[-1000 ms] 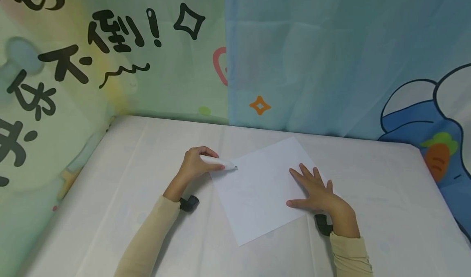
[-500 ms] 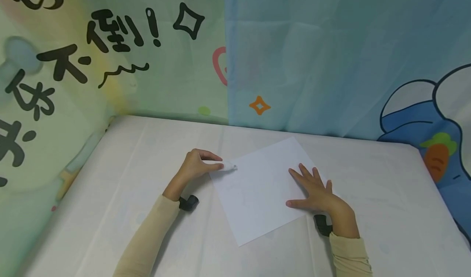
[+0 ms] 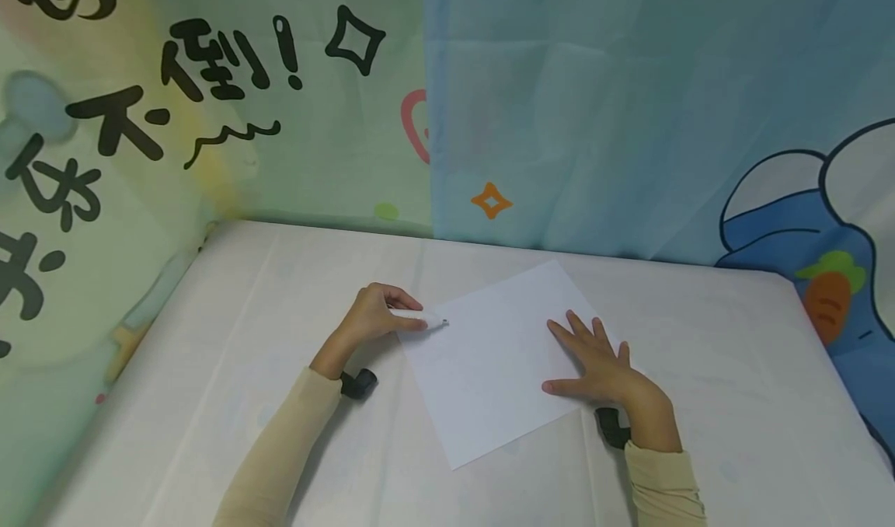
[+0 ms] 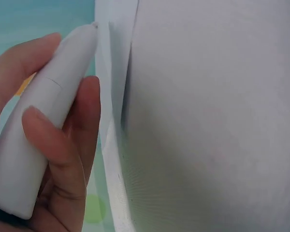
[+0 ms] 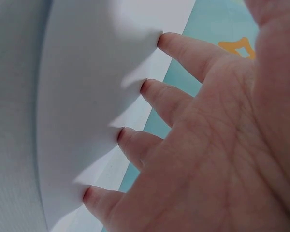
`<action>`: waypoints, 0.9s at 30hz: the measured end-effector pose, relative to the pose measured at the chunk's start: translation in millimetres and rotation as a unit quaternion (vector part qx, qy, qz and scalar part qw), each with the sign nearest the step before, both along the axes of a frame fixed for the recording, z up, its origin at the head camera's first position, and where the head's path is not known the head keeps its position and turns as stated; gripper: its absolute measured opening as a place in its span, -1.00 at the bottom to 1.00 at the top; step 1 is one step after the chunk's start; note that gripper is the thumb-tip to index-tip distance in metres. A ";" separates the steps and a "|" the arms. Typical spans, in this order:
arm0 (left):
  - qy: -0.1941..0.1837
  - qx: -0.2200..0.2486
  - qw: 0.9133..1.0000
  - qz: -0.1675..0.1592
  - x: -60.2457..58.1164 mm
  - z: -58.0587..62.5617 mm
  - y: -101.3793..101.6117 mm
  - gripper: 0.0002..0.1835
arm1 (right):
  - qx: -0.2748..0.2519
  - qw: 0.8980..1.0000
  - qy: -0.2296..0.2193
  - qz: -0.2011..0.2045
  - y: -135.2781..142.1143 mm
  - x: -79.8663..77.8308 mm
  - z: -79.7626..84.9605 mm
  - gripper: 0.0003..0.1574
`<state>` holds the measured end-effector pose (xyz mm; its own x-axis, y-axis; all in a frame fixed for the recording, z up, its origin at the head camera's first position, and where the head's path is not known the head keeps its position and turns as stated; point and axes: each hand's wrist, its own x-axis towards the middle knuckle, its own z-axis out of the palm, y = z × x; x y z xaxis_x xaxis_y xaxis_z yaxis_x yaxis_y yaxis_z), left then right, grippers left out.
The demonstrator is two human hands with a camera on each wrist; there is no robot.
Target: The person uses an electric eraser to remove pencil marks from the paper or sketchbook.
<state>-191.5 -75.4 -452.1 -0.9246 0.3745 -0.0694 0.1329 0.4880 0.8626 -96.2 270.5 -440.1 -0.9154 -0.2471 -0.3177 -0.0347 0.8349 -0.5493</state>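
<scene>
My left hand [image 3: 377, 313] grips a thick white pen-shaped tool [image 4: 63, 72], which tapers to a small dark tip. The tool's tip [image 3: 444, 322] points right over the upper left edge of a white sheet of paper [image 3: 482, 364]; whether it touches the paper, I cannot tell. In the left wrist view, thumb and fingers wrap round the tool's body. My right hand [image 3: 597, 368] rests on the right part of the paper with its fingers spread. The right wrist view has several fingertips [image 5: 150, 89] pressing on the sheet.
A white cloth [image 3: 301, 449] covers the table beneath the paper. Printed curtains stand behind and to the left, with a blue curtain [image 3: 594, 107] along the back edge. A black wrist camera [image 3: 360, 385] sits on the left wrist, another [image 3: 613, 427] on the right.
The tool's tip has shifted slightly left and down, and the left fingers around it have moved a little. The right hand and paper stay in place; the whole view drifts slightly left.
</scene>
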 end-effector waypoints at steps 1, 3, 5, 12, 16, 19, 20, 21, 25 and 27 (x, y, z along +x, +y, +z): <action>0.003 -0.001 1.000 0.000 0.0 0.1 -0.2 -0.74 | 0.000 1.000 0.000 0.000 0.0 -0.2 -0.1 0.29; 0.008 0.000 1.000 0.001 0.2 0.8 -0.4 -0.74 | -0.001 1.000 -0.001 0.000 -0.2 -0.2 0.0 0.29; 0.013 0.000 1.000 0.003 0.5 1.9 -0.5 -0.74 | -0.002 1.000 -0.002 -0.001 -0.2 -0.2 0.3 0.29; 0.020 -0.006 1.000 0.006 1.8 4.5 0.4 -0.76 | -0.008 1.000 -0.006 0.001 0.2 0.4 1.1 0.28; 0.021 -0.009 1.000 0.003 2.2 4.8 0.8 -0.76 | -0.008 1.000 -0.007 0.001 -0.2 0.8 1.3 0.28; 0.017 -0.008 1.000 0.002 2.0 4.1 0.5 -0.76 | -0.011 1.000 -0.008 0.000 -0.4 0.8 1.3 0.28; 0.014 -0.006 1.000 0.002 2.1 4.0 0.3 -0.76 | -0.011 1.000 -0.009 0.000 -0.5 0.8 1.3 0.28; 0.010 -0.003 1.000 0.001 2.2 4.1 0.1 -0.75 | -0.012 1.000 -0.010 0.000 -0.5 0.9 1.3 0.28; -0.001 0.004 1.000 0.002 2.9 4.5 -1.8 -0.73 | -0.014 1.000 -0.011 0.000 -0.3 0.9 1.1 0.29; 0.002 0.008 1.000 0.004 2.9 4.1 -3.7 -0.71 | -0.014 1.000 -0.010 0.001 0.1 0.7 1.0 0.29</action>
<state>-188.6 -79.1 -448.0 -0.9282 0.3673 -0.0602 0.1314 0.4747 0.8703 -95.5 270.6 -439.2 -0.9087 -0.2572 -0.3289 -0.0249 0.8197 -0.5723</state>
